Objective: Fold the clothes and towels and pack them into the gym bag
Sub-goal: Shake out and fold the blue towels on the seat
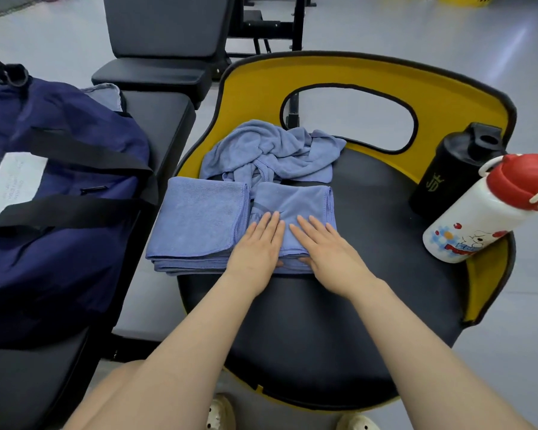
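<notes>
A: Okay, status on the hands?

B: Both flat. Left hand [255,246] and right hand [320,246] lie side by side, fingers straight, pressing down on the folded towel [295,203]. Thumbs look tucked at its near edge. Nothing pinched.

A: Where's that towel sitting?

B: On the black seat [370,274] of the yellow-backed chair [323,76]. Its near edge runs under the palms. Left edge touches a second folded towel [199,218], which overhangs the seat's left rim toward the bench.

A: Anything unfolded?

B: One crumpled towel [271,150], bunched at the back of the seat against the yellow backrest, touching the far edge of the pressed towel.

A: Bag?

B: Navy gym bag [59,187] on the black bench [162,119] to the left, just beside the chair, black straps lying across the top. Can't tell if it's open.

A: Free room?

B: Bare seat to the right of the towels and in front of the hands. At the right rim: black shaker bottle [454,172] upright, white bottle with red cap [491,209] tilted, touching it.
</notes>
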